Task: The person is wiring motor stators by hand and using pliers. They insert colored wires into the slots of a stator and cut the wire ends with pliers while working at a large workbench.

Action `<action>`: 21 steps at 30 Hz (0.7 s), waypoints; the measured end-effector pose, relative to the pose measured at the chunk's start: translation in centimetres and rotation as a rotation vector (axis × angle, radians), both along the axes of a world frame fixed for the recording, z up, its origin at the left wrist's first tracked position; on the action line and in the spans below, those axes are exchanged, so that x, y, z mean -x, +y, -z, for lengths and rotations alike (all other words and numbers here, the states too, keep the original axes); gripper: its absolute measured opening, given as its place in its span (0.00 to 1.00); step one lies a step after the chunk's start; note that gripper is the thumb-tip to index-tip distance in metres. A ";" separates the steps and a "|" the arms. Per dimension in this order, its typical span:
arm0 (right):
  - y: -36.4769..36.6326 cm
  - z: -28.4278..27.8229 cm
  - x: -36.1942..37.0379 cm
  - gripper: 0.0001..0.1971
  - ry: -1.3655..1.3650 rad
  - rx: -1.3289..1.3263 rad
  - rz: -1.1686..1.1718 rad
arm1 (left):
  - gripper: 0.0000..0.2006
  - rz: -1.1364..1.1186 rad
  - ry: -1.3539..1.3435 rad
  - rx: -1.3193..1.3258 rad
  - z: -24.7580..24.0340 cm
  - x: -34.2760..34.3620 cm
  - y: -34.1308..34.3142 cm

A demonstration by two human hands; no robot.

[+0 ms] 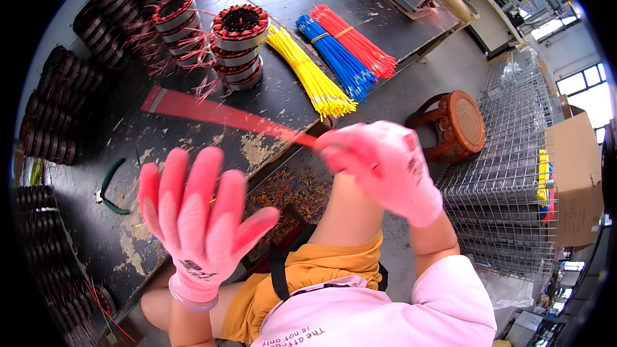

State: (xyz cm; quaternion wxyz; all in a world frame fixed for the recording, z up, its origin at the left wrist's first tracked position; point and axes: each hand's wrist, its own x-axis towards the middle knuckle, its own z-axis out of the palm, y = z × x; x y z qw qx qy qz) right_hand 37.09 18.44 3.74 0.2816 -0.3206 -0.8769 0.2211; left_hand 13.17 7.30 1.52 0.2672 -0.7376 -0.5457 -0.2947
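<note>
My left hand (193,218), in a pink glove, is raised over the front of the dark workbench with its fingers spread and nothing in it. My right hand (389,170), gloved alike, is closed in a pinch above my knee. From its fingers a red wire (238,119) reaches left across the bench, smeared by motion into a widening band with a pale far end. Beyond it lie three bundles of cut wires: yellow (305,67), blue (337,56) and red (357,42). To their left stand stacked motor stators (241,42) with loose red leads.
Green-handled cutters (110,186) lie on the worn bench (212,148) at the left. More stator stacks (58,103) line its far left side. On the right are a round wooden stool (466,122), wire mesh cages (495,173) and a cardboard box (578,186). Coloured scraps (292,193) cover a patch below the bench edge.
</note>
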 end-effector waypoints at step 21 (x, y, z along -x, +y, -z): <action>0.9 13.8 16.9 0.12 0.131 0.925 -0.293 | 0.13 -0.282 -0.792 0.263 10.3 5.6 -1.9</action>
